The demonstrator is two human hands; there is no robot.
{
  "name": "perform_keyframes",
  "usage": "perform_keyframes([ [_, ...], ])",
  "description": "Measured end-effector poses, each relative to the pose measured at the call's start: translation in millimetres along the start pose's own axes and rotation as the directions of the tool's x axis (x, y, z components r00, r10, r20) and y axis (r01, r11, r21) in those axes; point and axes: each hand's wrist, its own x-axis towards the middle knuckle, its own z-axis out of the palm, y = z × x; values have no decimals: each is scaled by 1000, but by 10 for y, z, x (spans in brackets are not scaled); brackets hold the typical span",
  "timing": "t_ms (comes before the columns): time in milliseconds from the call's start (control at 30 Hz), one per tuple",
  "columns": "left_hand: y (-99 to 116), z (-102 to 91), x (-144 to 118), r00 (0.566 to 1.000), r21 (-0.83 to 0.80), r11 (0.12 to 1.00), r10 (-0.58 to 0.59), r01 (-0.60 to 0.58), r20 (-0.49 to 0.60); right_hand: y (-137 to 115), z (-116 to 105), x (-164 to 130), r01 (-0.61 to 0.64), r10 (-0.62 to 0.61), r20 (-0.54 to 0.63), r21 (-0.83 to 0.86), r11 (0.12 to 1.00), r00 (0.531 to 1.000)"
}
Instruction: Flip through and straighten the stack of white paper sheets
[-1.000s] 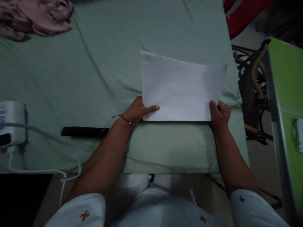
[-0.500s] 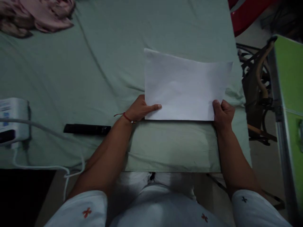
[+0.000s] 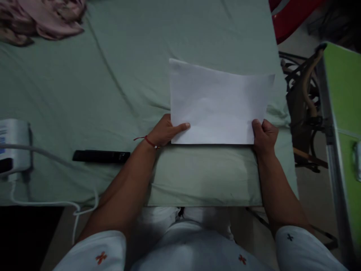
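Observation:
A blank white sheet of paper (image 3: 217, 105) is held just above the green-covered table (image 3: 205, 173), its far edge slightly curved. My left hand (image 3: 166, 131) grips the near left corner, thumb on top and the other fingers hidden beneath. At the near right side, my right hand (image 3: 264, 136) pinches the sheet between its thumb and curled fingers. A red string bracelet circles my left wrist. Beside my left forearm lies a slim black object (image 3: 100, 156), whose kind I cannot make out.
A white box with a cable (image 3: 15, 145) sits at the left, its white cord running over the near edge. Crumpled pink cloth (image 3: 53, 19) lies at the far left. On the right stand a red chair (image 3: 293, 20) and a bright green folding table (image 3: 342, 94).
The whole view has shifted slightly, so things appear a little further left. Both hands keep the same hold on the paper.

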Motion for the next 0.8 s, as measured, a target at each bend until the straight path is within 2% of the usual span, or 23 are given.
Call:
perform_keyframes([
  [333,12,12,2,1000,21,1000,16,-15,-22,18,-1,0,-37,37,-12,20,999,999],
  [567,-9,30,-1,999,28,1000,16,-15,-44,34,-5,5,-19,20,-25,30,999,999],
  [800,-15,14,0,1000,46,999,16,-15,-22,8,9,2,-9,10,-24,60,998,1000],
])
